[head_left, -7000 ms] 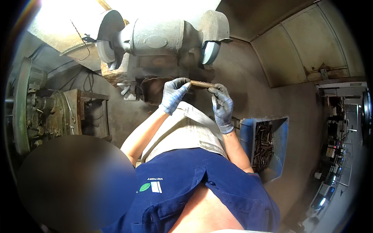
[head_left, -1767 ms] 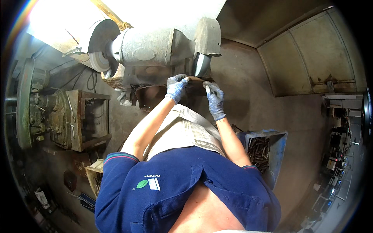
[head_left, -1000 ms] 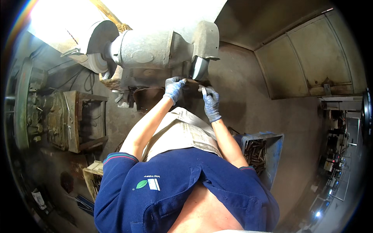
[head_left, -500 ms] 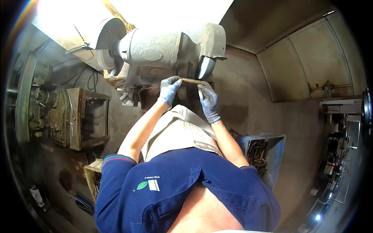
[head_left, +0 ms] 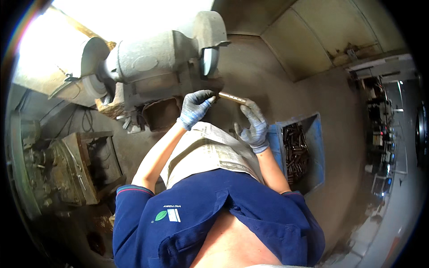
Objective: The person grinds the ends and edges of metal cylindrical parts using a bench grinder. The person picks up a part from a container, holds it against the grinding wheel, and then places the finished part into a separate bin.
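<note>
A slim brownish metal bar (head_left: 232,98) with a row of small dark marks spans the gap between my hands, in front of the grinder. My right hand (head_left: 254,127), in a grey-blue glove, pinches its right end at the fingertips, with the thumb apart lower down. Close to the bar's left end is my left hand (head_left: 195,108), gloved alike, its fingers curled and pressed together. Whether they touch the bar or hold something else cannot be made out. The bench grinder's right wheel (head_left: 210,61) is above the bar, apart from it.
The grey bench grinder (head_left: 145,56) has another wheel (head_left: 94,85) at its left. A blue bin (head_left: 316,154) of brown metal pieces (head_left: 295,152) stands by my right arm. Paper (head_left: 210,149) covers my lap. An old machine (head_left: 58,165) is at the left.
The bar has come away from the right wheel and now tilts down to the right. My right hand has moved right and down, its fingers spreading. The view has turned, showing more of the blue bin.
</note>
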The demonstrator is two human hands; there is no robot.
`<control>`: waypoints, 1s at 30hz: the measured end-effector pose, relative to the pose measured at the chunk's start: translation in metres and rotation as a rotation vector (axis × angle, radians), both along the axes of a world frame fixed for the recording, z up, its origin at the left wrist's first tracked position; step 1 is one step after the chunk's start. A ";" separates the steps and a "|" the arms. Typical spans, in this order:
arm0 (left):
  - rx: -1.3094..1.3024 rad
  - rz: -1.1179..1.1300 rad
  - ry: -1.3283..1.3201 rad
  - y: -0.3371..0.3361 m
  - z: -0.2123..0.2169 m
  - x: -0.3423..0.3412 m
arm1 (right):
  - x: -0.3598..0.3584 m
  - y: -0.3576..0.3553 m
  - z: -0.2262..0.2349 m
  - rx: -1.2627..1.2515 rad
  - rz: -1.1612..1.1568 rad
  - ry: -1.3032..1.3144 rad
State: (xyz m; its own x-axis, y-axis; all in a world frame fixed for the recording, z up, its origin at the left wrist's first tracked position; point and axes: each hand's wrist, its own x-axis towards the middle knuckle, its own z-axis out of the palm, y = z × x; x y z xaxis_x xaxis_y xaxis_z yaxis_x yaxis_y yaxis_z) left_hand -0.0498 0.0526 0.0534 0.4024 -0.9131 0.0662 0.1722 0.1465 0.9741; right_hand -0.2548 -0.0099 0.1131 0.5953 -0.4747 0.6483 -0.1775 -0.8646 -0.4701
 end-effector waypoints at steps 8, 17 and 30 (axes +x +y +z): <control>0.307 0.105 -0.021 0.061 -0.062 0.012 | -0.168 0.004 -0.004 0.164 -0.524 0.198; 0.586 0.411 -0.135 0.170 -0.057 0.017 | -0.153 -0.017 -0.050 0.773 -0.264 0.246; 0.556 1.580 0.025 0.468 -0.045 -0.059 | 0.021 -0.004 -0.150 1.116 0.450 0.559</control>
State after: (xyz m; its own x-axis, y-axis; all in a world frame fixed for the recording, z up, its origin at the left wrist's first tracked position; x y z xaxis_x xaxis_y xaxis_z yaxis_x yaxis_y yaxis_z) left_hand -0.1090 0.5204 0.0079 0.8826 0.4535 -0.1240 0.2172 -0.1594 0.9630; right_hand -0.2339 -0.0136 -0.0373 0.8973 -0.2815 -0.3399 -0.3795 -0.0988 -0.9199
